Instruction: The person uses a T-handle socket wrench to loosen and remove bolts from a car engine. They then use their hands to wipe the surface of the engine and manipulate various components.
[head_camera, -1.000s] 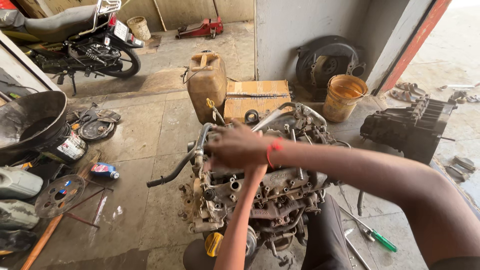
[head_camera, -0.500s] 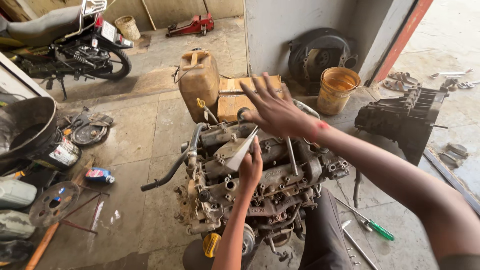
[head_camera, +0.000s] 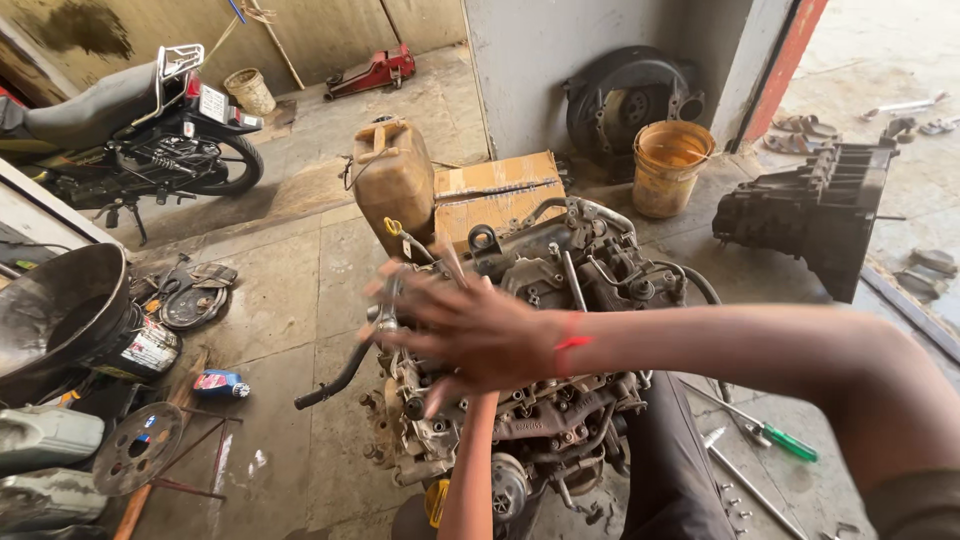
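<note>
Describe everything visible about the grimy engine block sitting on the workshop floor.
The grimy grey metal engine block stands on the concrete floor, oily and partly stripped, with pipes, a black hose at its left and a lifting eye on top. The right hand spreads over its upper left; the left hand is hidden behind it. A tan jerrycan and cardboard box stand just behind.

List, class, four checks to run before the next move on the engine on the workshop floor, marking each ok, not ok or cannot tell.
1. Right hand open, fingers spread over the grimy grey metal engine block: ok.
2. Left hand seen: not ok, hidden behind the right hand; only its forearm shows.
3. Anything gripped: cannot tell.
4. Green-handled screwdriver lying on the concrete floor beside the engine: ok.
5. Tan plastic jerrycan upright behind the engine: ok.
</note>
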